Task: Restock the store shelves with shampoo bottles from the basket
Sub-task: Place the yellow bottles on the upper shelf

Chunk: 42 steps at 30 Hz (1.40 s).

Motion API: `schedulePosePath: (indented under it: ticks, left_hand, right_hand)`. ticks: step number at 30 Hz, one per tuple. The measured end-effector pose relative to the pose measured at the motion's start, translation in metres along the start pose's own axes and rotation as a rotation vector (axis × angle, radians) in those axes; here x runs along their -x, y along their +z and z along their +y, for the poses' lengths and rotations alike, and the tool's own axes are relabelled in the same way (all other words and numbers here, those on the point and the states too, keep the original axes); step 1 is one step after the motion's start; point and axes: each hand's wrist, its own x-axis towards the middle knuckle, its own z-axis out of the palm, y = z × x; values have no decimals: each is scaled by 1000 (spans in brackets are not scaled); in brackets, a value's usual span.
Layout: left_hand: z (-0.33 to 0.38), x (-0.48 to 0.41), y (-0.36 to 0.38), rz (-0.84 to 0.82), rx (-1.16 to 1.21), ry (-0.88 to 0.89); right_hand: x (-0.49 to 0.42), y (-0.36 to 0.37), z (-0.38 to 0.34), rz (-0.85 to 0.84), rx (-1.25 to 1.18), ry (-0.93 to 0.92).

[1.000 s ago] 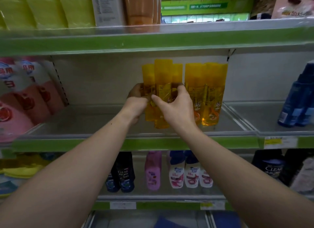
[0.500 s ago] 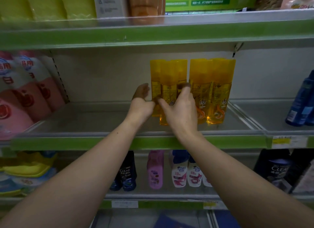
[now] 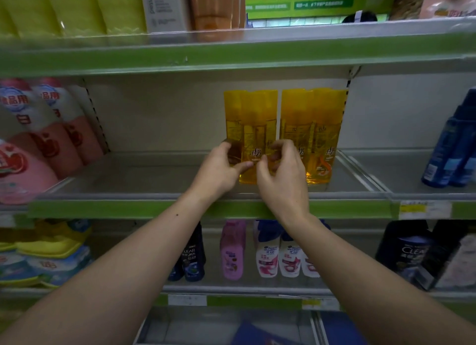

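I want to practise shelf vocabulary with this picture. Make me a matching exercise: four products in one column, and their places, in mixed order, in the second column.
Products
1. yellow bottles
2. dark blue bottles
3. small pink bottle
4. orange bottle

Places
A. top shelf
B. middle shelf, far right
C. middle shelf, centre
D. lower shelf

Pairs: 1-C, 2-B, 3-D, 4-A
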Motion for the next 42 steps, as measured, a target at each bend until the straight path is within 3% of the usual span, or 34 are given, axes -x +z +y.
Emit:
schedulePosePath:
  ticks: [10,20,24,29,35,42]
  left_hand:
    - [13,-6,24,36,68,-42]
    - [15,-1,28,65,-22,-46]
    - [19,12,26,165,10,-41]
    - [43,64,23,295,177,87]
    - [49,148,90,129,437,40]
    - [-14,256,228,-100,577,-254]
  right_hand:
    - [2,-25,26,-91,48,53]
    - [3,-25,27,-115,37,52]
    - [7,-32,27,-108,-27,45]
    - [18,-54,19,-91,-156,8]
    - [64,-89,48,-113,-328,36]
    - [188,-123,184,-202,-352,358]
